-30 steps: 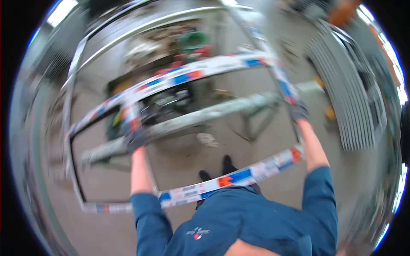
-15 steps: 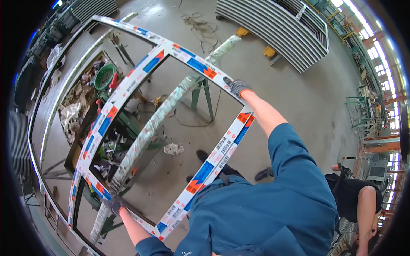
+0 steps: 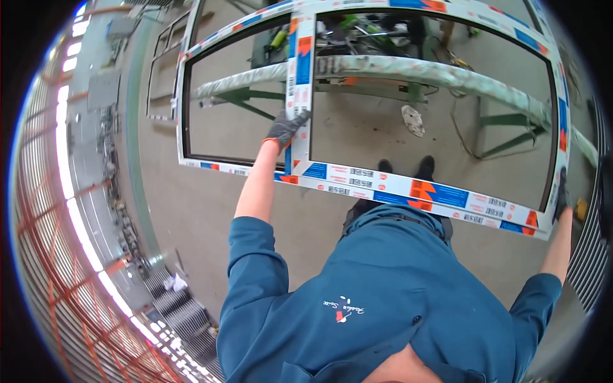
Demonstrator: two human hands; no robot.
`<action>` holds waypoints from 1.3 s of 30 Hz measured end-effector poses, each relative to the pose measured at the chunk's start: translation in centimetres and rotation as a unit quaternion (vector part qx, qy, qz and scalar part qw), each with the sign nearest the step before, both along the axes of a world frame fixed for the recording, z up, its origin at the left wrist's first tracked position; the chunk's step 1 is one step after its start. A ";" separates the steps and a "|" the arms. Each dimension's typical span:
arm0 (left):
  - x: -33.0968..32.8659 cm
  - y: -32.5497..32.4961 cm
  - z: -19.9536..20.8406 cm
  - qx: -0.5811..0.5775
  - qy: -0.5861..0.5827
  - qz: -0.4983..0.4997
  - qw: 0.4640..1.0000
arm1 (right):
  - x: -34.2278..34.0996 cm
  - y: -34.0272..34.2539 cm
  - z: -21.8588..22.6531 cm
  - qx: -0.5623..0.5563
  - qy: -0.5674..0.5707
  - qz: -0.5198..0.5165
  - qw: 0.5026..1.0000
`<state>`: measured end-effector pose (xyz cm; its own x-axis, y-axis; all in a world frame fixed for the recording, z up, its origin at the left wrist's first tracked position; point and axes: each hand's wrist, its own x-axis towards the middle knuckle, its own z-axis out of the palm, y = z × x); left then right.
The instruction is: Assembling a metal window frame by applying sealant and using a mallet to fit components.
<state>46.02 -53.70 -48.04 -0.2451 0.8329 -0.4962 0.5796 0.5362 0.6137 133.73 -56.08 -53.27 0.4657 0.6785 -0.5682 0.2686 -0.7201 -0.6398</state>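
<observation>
A large window frame (image 3: 440, 193) fills the upper part of the view, its white bars covered in blue, orange and white protective tape. My left hand (image 3: 285, 127), in a dark grey glove with an orange cuff, is wrapped round the upright middle bar close to its lower joint. At the far right, my right hand (image 3: 562, 195), also gloved, grips the frame's side bar just above the corner; its fingers are partly hidden. Under the frame runs a wrapped support rail (image 3: 434, 69) on green trestle legs (image 3: 511, 120). The frame's far edge is cut off by the view.
Beyond the rail is a bench with jumbled tools and scraps (image 3: 364, 35). A crumpled white rag (image 3: 412, 120) lies on the floor, near a loose cable (image 3: 460, 131). Stacked grey profiles (image 3: 590, 255) stand at the right; more ribbed profiles (image 3: 182, 313) sit at lower left.
My view has swung round to the left, so the frame now lies across in front of me. Both hands remain on the frame, the left on the middle bar and the right near the corner.
</observation>
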 end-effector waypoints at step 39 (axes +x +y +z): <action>8.4 7.7 1.8 0.301 0.344 -0.209 0.864 | -5.2 -0.7 3.4 -0.034 0.160 -0.100 0.981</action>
